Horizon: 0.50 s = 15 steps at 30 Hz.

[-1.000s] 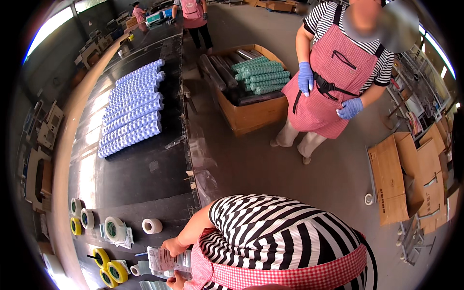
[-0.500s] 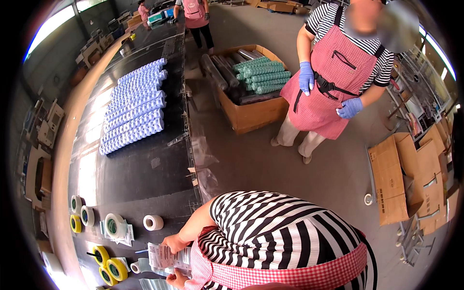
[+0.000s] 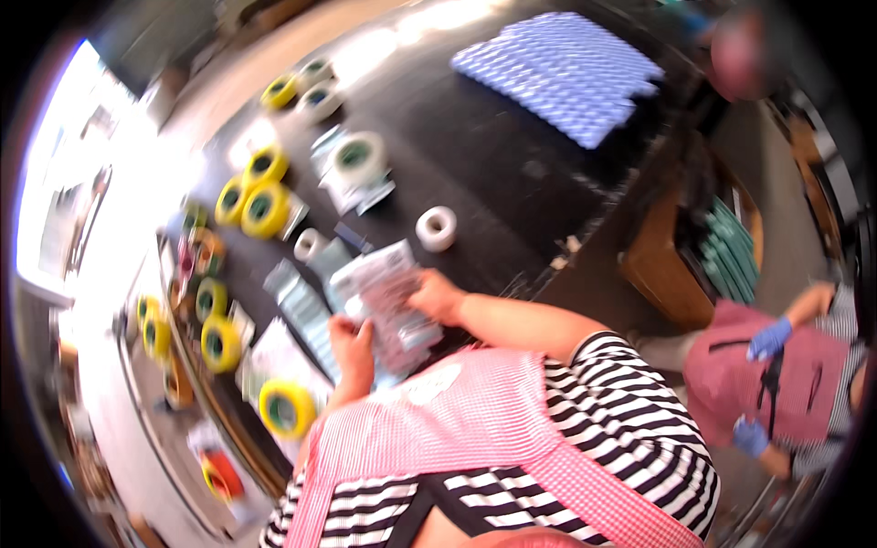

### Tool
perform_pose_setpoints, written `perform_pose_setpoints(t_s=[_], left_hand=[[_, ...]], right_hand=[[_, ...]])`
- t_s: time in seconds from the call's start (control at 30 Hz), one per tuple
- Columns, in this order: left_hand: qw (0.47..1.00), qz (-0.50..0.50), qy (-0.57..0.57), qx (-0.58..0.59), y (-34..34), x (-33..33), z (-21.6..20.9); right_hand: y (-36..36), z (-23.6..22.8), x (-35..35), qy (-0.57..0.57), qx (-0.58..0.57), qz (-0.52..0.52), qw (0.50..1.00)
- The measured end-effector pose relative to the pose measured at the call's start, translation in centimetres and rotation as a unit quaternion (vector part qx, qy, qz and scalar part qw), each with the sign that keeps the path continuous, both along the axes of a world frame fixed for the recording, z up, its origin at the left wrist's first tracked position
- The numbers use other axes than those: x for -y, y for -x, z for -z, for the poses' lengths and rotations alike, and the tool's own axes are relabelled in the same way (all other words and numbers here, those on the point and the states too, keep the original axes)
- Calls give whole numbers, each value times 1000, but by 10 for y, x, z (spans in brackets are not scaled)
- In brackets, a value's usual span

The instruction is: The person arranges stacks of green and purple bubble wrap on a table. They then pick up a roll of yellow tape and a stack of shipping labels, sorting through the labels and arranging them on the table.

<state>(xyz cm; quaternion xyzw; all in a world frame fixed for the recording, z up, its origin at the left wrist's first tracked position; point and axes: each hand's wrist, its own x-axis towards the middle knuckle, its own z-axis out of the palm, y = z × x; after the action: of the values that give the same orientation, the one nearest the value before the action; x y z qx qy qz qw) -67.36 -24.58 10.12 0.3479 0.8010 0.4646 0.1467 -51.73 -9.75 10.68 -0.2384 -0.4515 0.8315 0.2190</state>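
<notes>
A stack of thin, printed clear plastic bags (image 3: 388, 292) is held up in front of my apron, at the table's near edge. My right hand (image 3: 437, 298) is closed on the right side of the stack, thumb over it. At its left edge, my left hand (image 3: 352, 342) has thumb and fingers bent together against the stack; motion blurs the exact grip. Just left of them, more flat clear bags (image 3: 306, 306) lie on the black table (image 3: 484, 173). A small white roll (image 3: 310, 245) and a larger white roll (image 3: 437, 228) stand beyond my hands.
Several yellow tape rolls (image 3: 265, 208) sit to the left, with another yellow roll (image 3: 286, 408) on papers nearer me. A white tape roll (image 3: 357, 158) rests on packets. Pale blue bumpy rolls (image 3: 562, 73) lie far right. Beyond the table edge stand a carton (image 3: 667, 265) and a gloved co-worker (image 3: 772, 374).
The view has swung round, so the table and rolls now lie ahead and the co-worker at right. The printed bags stay between my hands, now seen more fully.
</notes>
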Motion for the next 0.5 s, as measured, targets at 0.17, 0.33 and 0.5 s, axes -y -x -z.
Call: perform_pose_setpoints(t_s=[0.17, 0.33, 0.5], left_hand=[[971, -17, -63, 232, -20, -13, -24], [957, -13, -97, 274, -25, -15, -20], [952, -11, -112, 284, -25, -14, -25]], right_hand=[[-24, -25, -16, 120, 35, -15, 992], [-39, -29, -26, 169, 41, -43, 984], [-36, -32, -20, 158, 81, -33, 984]])
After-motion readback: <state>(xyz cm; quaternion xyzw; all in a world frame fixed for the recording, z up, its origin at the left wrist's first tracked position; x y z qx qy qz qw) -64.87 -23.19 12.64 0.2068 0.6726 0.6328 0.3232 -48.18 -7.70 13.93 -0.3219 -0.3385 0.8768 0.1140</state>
